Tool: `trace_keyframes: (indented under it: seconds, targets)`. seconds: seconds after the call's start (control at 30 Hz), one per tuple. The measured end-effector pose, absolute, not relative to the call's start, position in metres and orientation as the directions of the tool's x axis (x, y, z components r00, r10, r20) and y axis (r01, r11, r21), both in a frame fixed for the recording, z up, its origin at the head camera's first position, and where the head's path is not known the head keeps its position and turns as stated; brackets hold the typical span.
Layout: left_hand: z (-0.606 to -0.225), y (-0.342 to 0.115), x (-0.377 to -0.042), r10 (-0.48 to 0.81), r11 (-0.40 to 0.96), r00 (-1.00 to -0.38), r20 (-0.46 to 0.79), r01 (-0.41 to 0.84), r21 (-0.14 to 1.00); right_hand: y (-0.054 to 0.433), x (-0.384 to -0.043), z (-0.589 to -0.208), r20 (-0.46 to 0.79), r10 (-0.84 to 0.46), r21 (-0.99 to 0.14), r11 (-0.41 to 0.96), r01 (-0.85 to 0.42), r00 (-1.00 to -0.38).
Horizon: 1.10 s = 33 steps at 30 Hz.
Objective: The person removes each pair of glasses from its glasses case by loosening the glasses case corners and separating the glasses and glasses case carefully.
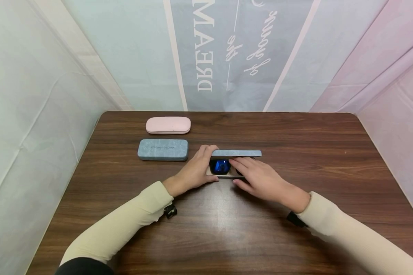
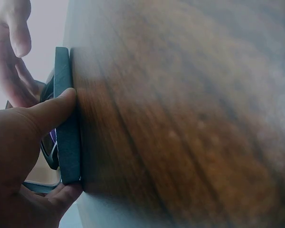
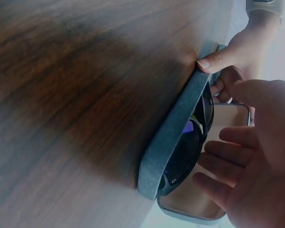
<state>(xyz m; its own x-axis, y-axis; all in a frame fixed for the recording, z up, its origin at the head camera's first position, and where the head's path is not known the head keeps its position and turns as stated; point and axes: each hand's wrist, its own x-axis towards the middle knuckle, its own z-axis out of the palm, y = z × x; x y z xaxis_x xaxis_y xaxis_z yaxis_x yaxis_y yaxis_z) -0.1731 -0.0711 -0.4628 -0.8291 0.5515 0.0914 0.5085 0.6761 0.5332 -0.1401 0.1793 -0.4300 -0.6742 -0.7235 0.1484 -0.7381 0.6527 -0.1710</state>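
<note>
A blue glasses case (image 1: 237, 153) stands on the table with its lid raised. Dark sunglasses (image 1: 221, 167) with bluish reflective lenses lie inside, their front rising above the case wall in the right wrist view. My left hand (image 1: 196, 168) grips the case's left end, thumb on the front wall and fingers around the side and back. Over the case's right half is my right hand (image 1: 261, 179), its loosely extended fingers (image 3: 223, 159) between the lid and the sunglasses, with nothing in its grasp. That hand covers the right lens in the head view.
Left of the hands, a second blue glasses case (image 1: 163, 149) lies closed, with lettering on its lid. Behind it is a closed pink glasses case (image 1: 168, 125). The brown wooden table (image 1: 206, 236) meets a printed curtain (image 1: 151, 57) at its back edge.
</note>
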Motion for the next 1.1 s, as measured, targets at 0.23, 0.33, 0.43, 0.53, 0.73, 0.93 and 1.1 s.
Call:
trace_keyframes:
  seconds: [0.23, 0.33, 0.43, 0.53, 0.73, 0.93, 1.1]
  targets:
    - [-0.463, -0.071, -0.173, 0.551, 0.677, -0.829, 0.093, 0.510, 0.530, 0.176, -0.145, -0.435, 0.146, -0.697, -0.172, 0.681, -0.712, -0.702]
    - [-0.463, -0.071, -0.173, 0.553, 0.675, -0.828, 0.094, 0.511, 0.531, 0.175, -0.146, -0.438, 0.143, -0.686, -0.168, 0.693, -0.701, -0.713]
    - [-0.463, -0.072, -0.173, 0.557, 0.672, -0.824, 0.100, 0.519, 0.529, 0.174, -0.147, -0.439, 0.137, -0.673, -0.163, 0.708, -0.687, -0.727]
    - [-0.463, -0.071, -0.173, 0.560, 0.671, -0.822, 0.108, 0.526, 0.523, 0.173, -0.148, -0.439, 0.136, -0.659, -0.163, 0.722, -0.673, -0.740]
    - [-0.463, -0.071, -0.173, 0.558, 0.673, -0.823, 0.110, 0.525, 0.521, 0.171, -0.150, -0.440, 0.139, -0.645, -0.174, 0.731, -0.660, -0.751]
    - [-0.462, -0.071, -0.173, 0.557, 0.672, -0.824, 0.104, 0.521, 0.526, 0.168, -0.151, -0.442, 0.138, -0.644, -0.171, 0.733, -0.659, -0.753]
    - [-0.461, -0.071, -0.173, 0.554, 0.671, -0.826, 0.107, 0.519, 0.530, 0.167, -0.150, -0.443, 0.137, -0.640, -0.160, 0.739, -0.655, -0.756]
